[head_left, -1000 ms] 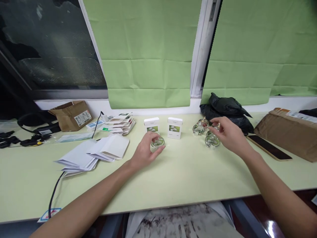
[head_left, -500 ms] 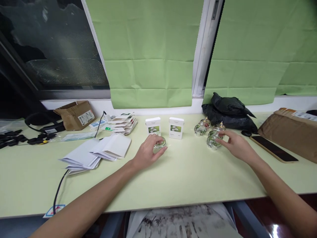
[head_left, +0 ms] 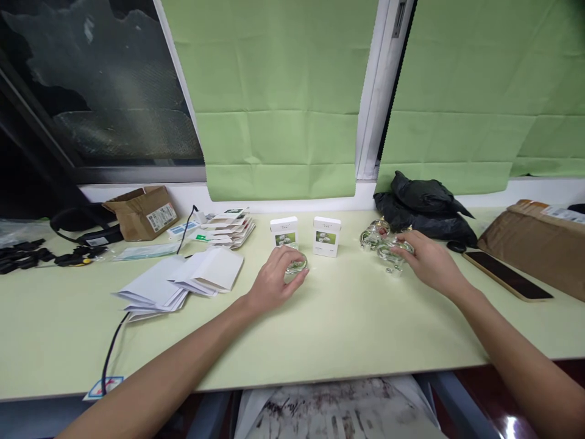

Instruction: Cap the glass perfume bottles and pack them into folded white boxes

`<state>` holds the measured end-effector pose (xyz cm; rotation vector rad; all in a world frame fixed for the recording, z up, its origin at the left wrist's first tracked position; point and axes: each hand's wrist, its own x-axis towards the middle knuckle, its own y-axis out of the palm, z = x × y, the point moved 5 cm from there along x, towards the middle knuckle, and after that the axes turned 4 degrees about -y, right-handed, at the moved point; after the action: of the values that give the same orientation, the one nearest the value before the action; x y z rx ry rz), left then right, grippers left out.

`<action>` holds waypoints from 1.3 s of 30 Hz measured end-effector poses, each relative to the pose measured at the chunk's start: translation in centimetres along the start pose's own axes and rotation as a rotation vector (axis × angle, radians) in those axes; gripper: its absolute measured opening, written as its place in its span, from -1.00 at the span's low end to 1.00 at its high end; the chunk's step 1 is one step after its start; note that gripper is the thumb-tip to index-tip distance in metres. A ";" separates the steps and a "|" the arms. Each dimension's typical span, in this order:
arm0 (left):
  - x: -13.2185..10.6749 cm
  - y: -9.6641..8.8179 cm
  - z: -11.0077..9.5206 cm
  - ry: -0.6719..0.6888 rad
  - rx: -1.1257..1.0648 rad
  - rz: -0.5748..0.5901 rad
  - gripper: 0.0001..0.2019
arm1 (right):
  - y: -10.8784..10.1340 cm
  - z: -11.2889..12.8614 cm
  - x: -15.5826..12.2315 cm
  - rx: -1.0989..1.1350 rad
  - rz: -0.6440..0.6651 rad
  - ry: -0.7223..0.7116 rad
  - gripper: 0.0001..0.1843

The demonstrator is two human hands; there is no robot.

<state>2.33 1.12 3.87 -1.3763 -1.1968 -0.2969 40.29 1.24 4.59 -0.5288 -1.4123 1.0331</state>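
Observation:
My left hand (head_left: pixel 275 281) is closed round a clear, greenish round glass-like ornament (head_left: pixel 299 264) on the table, thumb in front and fingers over it. Just behind it stands a small white box (head_left: pixel 284 225) with a green picture, partly covered by the ornament and my fingers. A matching white box (head_left: pixel 326 236) stands to its right. My right hand (head_left: pixel 418 259) pinches a clear ornament (head_left: pixel 388 255) between thumb and fingers; my fingers hide part of it. Touching or close behind it are more clear ornaments (head_left: pixel 368 238) with gold-coloured tops.
Folded white papers (head_left: pixel 208 271) and a stack of cards (head_left: pixel 226 227) lie to the left, near an open cardboard box (head_left: pixel 141 213) and a black cable (head_left: pixel 109 356). At the right are a black plastic bag (head_left: pixel 420 210), a phone (head_left: pixel 507 274) and a brown parcel (head_left: pixel 539 244).
The ornament in my right hand has shifted slightly left and tilted, with its fingers closing further over it. My left hand has stayed in place.

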 end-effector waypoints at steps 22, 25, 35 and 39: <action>-1.1 3.0 0.3 -0.325 -0.169 0.370 -0.76 | 4.9 13.1 0.5 0.539 0.189 -0.430 -0.67; -1.2 3.2 0.3 -0.370 -0.184 0.391 -0.78 | 4.9 13.0 0.4 0.554 0.199 -0.405 -0.68; -1.0 4.0 0.6 -0.471 -0.225 0.467 -0.57 | 5.6 13.0 -0.2 0.624 0.205 -0.361 -0.61; -0.9 4.1 0.4 -0.444 -0.206 0.507 -0.63 | 4.4 11.2 0.5 0.492 0.200 -0.351 -0.55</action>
<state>4.92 2.12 0.66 -1.9375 -1.1390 0.2659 28.42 0.83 2.86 -0.1283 -1.3521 1.6375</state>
